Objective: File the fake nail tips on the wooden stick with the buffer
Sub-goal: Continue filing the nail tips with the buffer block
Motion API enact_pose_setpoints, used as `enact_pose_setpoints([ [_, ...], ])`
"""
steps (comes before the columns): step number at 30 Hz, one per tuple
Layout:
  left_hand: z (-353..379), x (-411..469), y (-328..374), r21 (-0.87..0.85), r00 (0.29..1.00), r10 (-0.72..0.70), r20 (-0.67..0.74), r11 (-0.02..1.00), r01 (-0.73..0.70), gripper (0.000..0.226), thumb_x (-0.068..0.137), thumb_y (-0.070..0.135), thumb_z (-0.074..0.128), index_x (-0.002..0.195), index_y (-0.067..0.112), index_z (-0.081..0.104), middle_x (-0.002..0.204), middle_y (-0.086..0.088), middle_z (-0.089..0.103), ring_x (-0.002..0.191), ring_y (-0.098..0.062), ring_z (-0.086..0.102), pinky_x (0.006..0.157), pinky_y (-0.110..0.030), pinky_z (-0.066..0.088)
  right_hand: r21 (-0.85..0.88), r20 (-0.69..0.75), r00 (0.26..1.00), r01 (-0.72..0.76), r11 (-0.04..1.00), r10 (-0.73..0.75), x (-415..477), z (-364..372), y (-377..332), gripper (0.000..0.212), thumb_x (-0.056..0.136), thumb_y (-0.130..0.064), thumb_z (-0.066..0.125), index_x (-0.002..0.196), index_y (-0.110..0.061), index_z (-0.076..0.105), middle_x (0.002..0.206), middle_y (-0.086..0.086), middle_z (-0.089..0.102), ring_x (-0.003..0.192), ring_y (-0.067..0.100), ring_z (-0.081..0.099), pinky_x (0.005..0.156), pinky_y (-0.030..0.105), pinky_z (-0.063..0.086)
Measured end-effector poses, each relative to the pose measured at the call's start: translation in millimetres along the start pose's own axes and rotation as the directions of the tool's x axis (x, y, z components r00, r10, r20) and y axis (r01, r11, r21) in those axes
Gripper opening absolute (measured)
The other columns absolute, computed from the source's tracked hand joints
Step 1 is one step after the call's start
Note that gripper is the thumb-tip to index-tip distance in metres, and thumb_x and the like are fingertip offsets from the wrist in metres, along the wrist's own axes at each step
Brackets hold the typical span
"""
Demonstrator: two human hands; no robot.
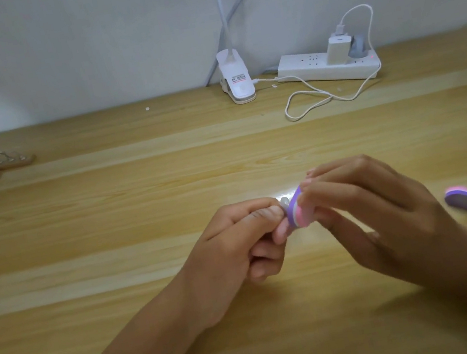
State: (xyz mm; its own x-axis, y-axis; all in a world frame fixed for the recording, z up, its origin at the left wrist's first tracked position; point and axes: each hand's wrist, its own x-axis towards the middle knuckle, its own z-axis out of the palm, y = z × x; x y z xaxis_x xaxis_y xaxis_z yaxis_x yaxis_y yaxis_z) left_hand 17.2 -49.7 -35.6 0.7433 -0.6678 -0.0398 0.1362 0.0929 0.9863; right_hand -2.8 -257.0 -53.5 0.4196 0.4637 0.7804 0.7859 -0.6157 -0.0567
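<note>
Pinching the small clear fake nail tip (284, 201) in curled fingers (just above the pale wooden tabletop (111, 235)), the left hand (238, 247) sets it against the pink-and-purple foam buffer block (297, 212) gripped by the right hand (373, 214); light, short strokes seem wisest.

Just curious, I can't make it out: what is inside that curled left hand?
A small pale nail tip pokes out of the left hand by the thumb, against the buffer that the right hand holds. Anything it sits on is hidden by the curled fingers.
</note>
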Motion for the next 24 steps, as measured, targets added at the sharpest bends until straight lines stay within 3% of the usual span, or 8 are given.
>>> enact_pose_setpoints([
  [5,-3,-1,2,-0.02,0.999,-0.025,0.047,0.999,0.026,0.03,0.091,0.022,0.043,0.061,0.02,0.046,0.056,0.005,0.024,0.047,-0.013,0.021,0.046,-0.024,0.017,0.083,-0.012,1.0,-0.005,0.997,0.006,-2,2,-6,0.023,0.091,0.006,0.065,0.112,-0.004,0.065,0.107,0.008,0.062,0.101,0.027,0.062,0.096,0.033,0.051],
  [10,-5,0,4,-0.114,0.994,-0.071,0.079,0.99,0.079,0.029,0.091,0.022,0.041,0.063,0.019,0.048,0.054,0.008,0.025,0.046,-0.01,0.02,0.043,-0.021,0.015,0.068,-0.022,0.999,-0.045,0.997,0.047,1,-3,4,0.027,0.091,0.005,0.064,0.114,-0.008,0.06,0.108,0.003,0.058,0.103,0.023,0.062,0.093,0.033,0.051],
  [14,-4,-1,5,-0.166,0.989,-0.057,0.135,0.983,0.079,0.03,0.093,0.019,0.042,0.064,0.016,0.051,0.052,0.01,0.03,0.044,-0.007,0.022,0.039,-0.017,0.021,0.137,-0.036,0.999,-0.003,0.991,0.008,0,0,-5,0.019,0.097,-0.002,0.06,0.115,-0.006,0.06,0.109,0.006,0.061,0.104,0.023,0.063,0.097,0.03,0.051],
  [19,-6,-1,6,-0.2,0.984,-0.067,0.165,0.975,0.1,0.027,0.093,0.019,0.046,0.067,0.016,0.053,0.052,0.01,0.034,0.043,-0.004,0.026,0.038,-0.014,0.027,0.086,-0.033,0.997,-0.065,0.994,0.068,3,-6,4,0.026,0.09,0.006,0.064,0.111,-0.008,0.067,0.104,0.007,0.064,0.101,0.024,0.063,0.092,0.034,0.052],
  [24,-5,-1,4,-0.209,0.978,-0.072,0.194,0.971,0.112,0.028,0.093,0.016,0.043,0.066,0.016,0.051,0.052,0.012,0.036,0.043,-0.003,0.026,0.038,-0.014,0.023,0.123,-0.019,1.0,0.025,0.992,-0.023,2,0,-7,0.025,0.092,0.002,0.06,0.115,-0.006,0.062,0.112,0.004,0.061,0.107,0.021,0.062,0.099,0.03,0.05],
])
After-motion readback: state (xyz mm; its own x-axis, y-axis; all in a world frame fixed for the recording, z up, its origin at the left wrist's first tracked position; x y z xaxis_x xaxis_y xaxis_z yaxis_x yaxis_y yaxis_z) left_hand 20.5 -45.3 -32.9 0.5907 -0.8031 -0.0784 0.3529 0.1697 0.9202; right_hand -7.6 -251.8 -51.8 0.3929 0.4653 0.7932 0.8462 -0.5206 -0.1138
